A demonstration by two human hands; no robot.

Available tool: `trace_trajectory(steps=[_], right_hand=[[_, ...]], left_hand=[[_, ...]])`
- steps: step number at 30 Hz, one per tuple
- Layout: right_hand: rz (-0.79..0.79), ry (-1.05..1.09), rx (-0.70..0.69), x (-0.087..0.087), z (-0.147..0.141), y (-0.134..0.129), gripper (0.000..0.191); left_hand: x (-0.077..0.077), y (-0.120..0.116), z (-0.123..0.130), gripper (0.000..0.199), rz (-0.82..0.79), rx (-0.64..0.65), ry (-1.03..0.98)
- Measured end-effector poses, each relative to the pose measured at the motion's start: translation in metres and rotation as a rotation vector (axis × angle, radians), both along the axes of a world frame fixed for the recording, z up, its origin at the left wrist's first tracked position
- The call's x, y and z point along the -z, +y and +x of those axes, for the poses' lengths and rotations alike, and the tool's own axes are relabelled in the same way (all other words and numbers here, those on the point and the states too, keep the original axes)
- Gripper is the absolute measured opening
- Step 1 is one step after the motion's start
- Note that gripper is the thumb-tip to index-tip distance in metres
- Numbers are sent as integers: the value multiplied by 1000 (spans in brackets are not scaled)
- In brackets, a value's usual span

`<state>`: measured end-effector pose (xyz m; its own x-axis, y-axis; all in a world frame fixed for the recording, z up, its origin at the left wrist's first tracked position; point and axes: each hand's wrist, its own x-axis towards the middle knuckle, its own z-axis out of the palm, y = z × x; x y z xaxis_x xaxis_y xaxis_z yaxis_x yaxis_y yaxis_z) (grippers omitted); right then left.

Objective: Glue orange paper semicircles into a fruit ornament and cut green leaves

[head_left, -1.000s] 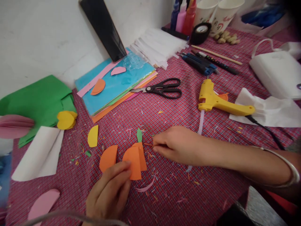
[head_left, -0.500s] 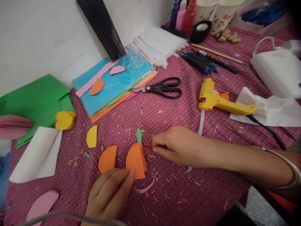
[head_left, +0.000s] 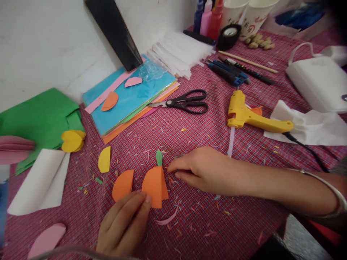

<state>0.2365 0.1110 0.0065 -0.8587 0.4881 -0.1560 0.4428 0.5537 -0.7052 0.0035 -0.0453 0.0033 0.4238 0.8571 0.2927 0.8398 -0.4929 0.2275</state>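
Observation:
My left hand (head_left: 121,224) pinches the lower left edge of a folded orange paper half-circle (head_left: 151,187) between thumb and fingers. Its layers fan apart on the right, and a small green paper leaf (head_left: 159,157) stands at its top. Just right of that paper, my right hand (head_left: 199,169) hovers low over the cloth, thumb and forefinger slightly apart with nothing visible between them. A second orange paper half-circle (head_left: 123,184) lies beside my left fingers, partly hidden by them. A yellow paper half-circle (head_left: 104,159) lies a little farther back.
Black-handled scissors (head_left: 187,102) lie against a stack of coloured paper (head_left: 151,83). A yellow glue gun (head_left: 252,115) with a cord rests beyond my right forearm. Paper scraps litter the checked cloth (head_left: 211,231). A phone (head_left: 115,34) leans on the wall.
My right thumb and forefinger have parted and shifted slightly left, toward the orange paper; the thin orange strip at their tips no longer shows clearly. The folded layers have spread wider in my left hand.

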Motion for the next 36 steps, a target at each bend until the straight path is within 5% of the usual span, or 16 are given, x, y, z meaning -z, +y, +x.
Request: trace_trajectory(steps=[12, 36], right_hand=[[-10, 29, 7, 2, 0, -1, 31], [76, -3, 17, 5, -1, -5, 40]], left_hand=[[12, 9, 8, 29, 92, -8, 7], [12, 11, 11, 19, 123, 3, 96]])
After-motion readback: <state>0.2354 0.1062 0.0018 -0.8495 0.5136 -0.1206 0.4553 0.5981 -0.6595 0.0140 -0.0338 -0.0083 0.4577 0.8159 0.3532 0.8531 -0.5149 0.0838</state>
